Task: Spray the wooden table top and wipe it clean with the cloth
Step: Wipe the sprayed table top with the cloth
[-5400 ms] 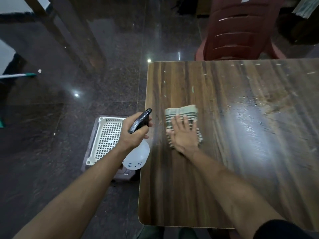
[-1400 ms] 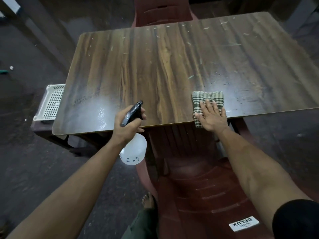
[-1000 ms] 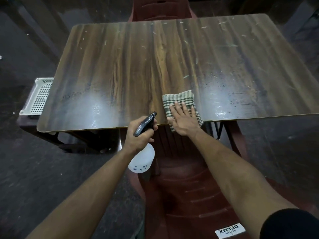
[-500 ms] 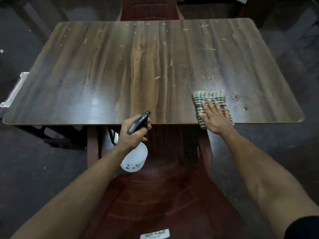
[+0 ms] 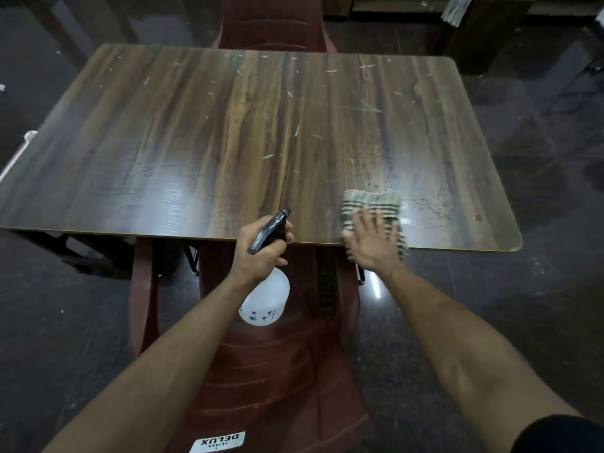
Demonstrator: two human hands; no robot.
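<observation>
The wooden table top [image 5: 202,132] fills the upper half of the head view, with pale scratches and wet patches near its front edge. A green-and-white checked cloth [image 5: 371,204] lies on the table at the front right. My right hand [image 5: 372,241] presses flat on it with straight fingers, blurred by motion. My left hand [image 5: 261,250] grips a white spray bottle [image 5: 265,300] with a black trigger head, just in front of the table's near edge, nozzle pointing toward the table.
A dark red plastic chair [image 5: 261,371] stands under me, tucked at the table's near side. Another red chair [image 5: 271,21] sits at the far side. A white basket edge [image 5: 13,158] shows at the left. Dark polished floor surrounds the table.
My right hand has slid the cloth back and forth along the table's front edge, now slightly left of half a second ago. My view shifted right. The left hand kept hold of the bottle.
</observation>
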